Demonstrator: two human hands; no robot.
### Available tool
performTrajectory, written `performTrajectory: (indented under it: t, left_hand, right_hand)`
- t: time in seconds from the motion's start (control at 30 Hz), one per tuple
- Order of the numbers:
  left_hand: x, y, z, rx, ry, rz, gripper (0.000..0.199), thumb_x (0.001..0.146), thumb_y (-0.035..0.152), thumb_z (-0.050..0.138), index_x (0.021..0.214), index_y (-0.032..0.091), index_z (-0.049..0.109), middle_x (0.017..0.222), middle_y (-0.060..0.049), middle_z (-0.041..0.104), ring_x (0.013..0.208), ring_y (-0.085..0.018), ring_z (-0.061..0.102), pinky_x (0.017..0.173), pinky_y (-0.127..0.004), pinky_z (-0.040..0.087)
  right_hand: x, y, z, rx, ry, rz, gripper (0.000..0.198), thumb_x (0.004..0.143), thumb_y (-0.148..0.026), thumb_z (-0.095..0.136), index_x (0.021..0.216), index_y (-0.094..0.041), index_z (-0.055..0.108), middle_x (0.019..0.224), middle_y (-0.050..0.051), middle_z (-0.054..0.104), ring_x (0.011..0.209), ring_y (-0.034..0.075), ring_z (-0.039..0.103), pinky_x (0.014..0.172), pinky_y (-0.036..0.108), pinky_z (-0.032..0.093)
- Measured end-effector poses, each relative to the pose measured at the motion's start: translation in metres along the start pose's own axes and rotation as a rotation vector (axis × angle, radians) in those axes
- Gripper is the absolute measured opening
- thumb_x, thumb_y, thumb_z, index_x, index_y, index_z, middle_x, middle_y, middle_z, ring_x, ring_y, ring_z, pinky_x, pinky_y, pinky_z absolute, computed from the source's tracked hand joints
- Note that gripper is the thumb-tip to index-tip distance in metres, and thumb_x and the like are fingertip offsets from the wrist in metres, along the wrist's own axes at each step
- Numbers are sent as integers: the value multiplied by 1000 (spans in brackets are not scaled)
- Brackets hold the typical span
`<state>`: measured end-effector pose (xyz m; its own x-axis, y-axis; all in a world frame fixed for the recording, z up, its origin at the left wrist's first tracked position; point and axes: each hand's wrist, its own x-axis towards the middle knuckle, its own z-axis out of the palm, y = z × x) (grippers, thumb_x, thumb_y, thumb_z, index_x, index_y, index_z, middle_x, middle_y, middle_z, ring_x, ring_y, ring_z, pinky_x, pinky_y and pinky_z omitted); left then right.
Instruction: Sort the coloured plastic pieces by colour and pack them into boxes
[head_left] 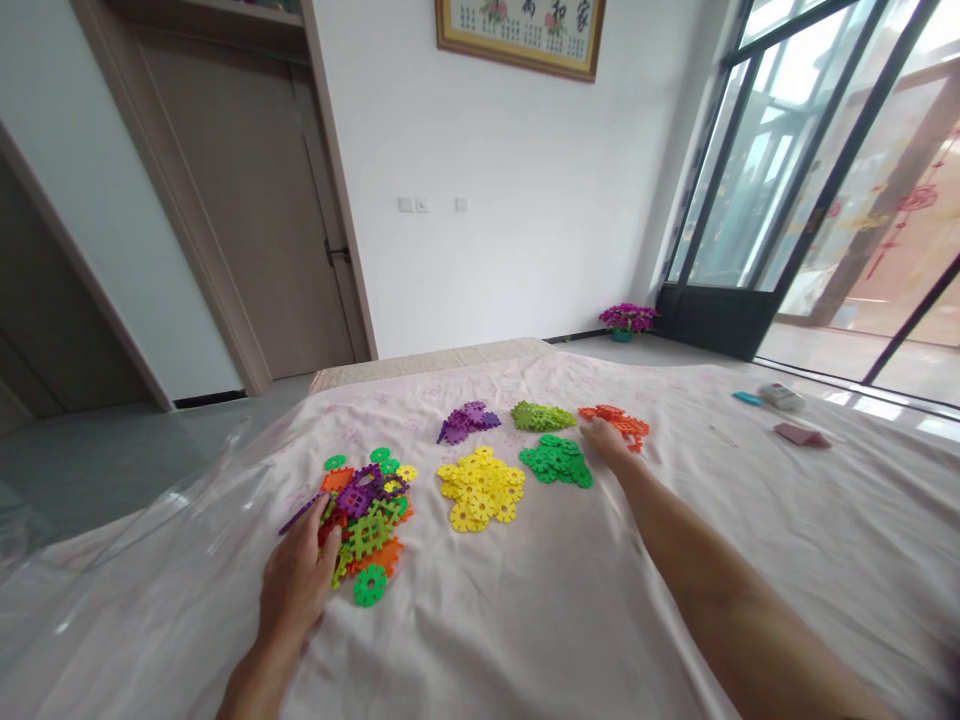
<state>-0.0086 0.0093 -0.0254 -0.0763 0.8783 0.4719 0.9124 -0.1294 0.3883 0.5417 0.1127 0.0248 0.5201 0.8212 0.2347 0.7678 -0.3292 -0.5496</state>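
My left hand rests at the near left side of a mixed pile of plastic building pieces, thumb and fingers apart and touching it. Purple, orange, light green and green pieces overlap there, with a few yellow ones. Stretched far forward, my right hand is at the left edge of a pile of orange pieces. Its fingers look drawn together, and what is in them is hidden. Nearby lie single-colour piles: yellow flower-shaped discs, green discs, light green pieces and purple pieces.
A pale wrinkled cloth covers the surface. Toward the right lie a pink object, a whitish block and a small blue item. Clear plastic spreads at the left. Potted magenta flowers stand on the floor beyond.
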Motion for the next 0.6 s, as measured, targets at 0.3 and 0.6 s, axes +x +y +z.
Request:
performTrajectory:
  t: [0.3,0.6]
  left_hand:
    - [0,6,-5,-26,16,-21,50,93,32,39,141,16,44,138,-12,56,125,-24,54,106,-39,42]
    - [-1,10,-10,-54,21,-36,49,93,31,40,140,16,45,139,-11,55,126,-24,54,108,-41,40]
  right_hand:
    - [-47,-83,21,314,1,-193,38,83,-23,47,113,-17,70,104,7,73,93,19,66,83,27,48]
    - [-209,-199,46,306,-452,-856,22,87,-24,56,100,-24,73,98,4,71,89,17,64,82,28,46]
